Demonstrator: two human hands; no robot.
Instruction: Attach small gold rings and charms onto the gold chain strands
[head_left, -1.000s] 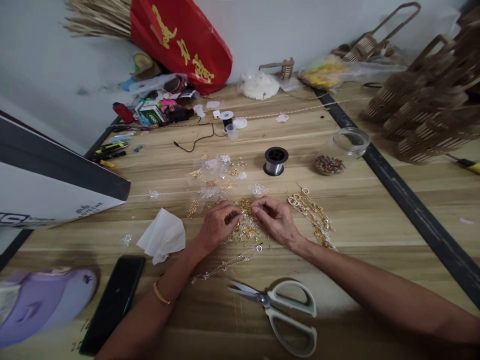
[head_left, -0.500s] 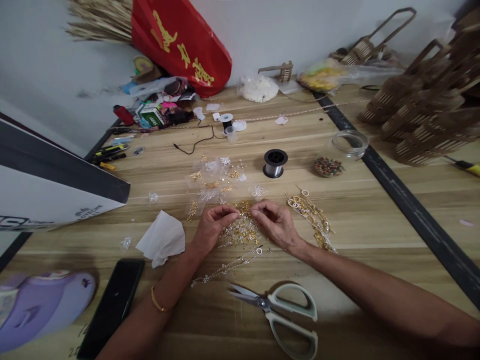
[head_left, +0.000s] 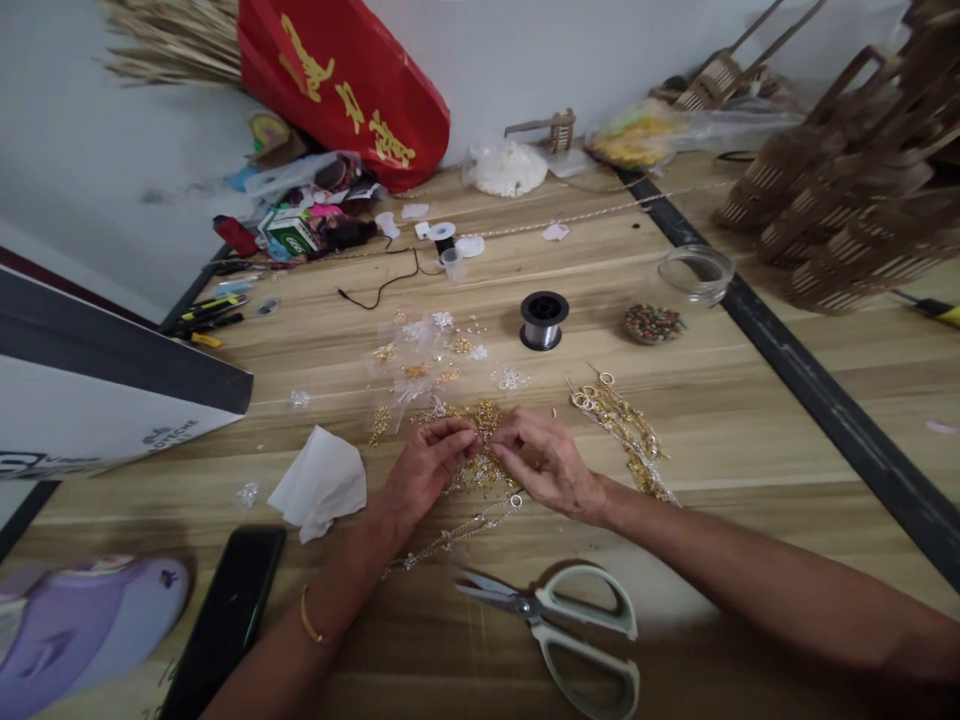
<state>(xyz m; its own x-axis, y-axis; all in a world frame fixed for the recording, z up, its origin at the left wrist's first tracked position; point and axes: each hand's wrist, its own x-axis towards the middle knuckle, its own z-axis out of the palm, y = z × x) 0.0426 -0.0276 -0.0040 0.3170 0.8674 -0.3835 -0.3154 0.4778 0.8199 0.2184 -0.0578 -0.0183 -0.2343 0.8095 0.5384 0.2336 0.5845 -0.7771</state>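
Both hands are over a pile of small gold and silver beads (head_left: 486,418) on the wooden table. My left hand (head_left: 433,462) has thumb and index finger pinched at the pile's left; whatever is between the tips is too small to name. My right hand (head_left: 546,462) pinches close beside it from the right, its fingertips partly hidden. Just below lies a silver chain (head_left: 457,535) with a ring at its end. Several gold and silver chains (head_left: 622,435) lie bunched to the right. Open scissors (head_left: 529,606) with pale handles rest nearer me.
Small bags of findings (head_left: 416,350) lie beyond the pile, near a wire spool (head_left: 543,322) and a glass jar of beads (head_left: 654,322). To the left are a white cloth (head_left: 322,480), a phone (head_left: 225,620) and a box (head_left: 112,390). Brown woven baskets (head_left: 832,220) stand at right.
My hands have come closer together over the beads, the right one moving slightly left and down. The whole view has shifted a little.
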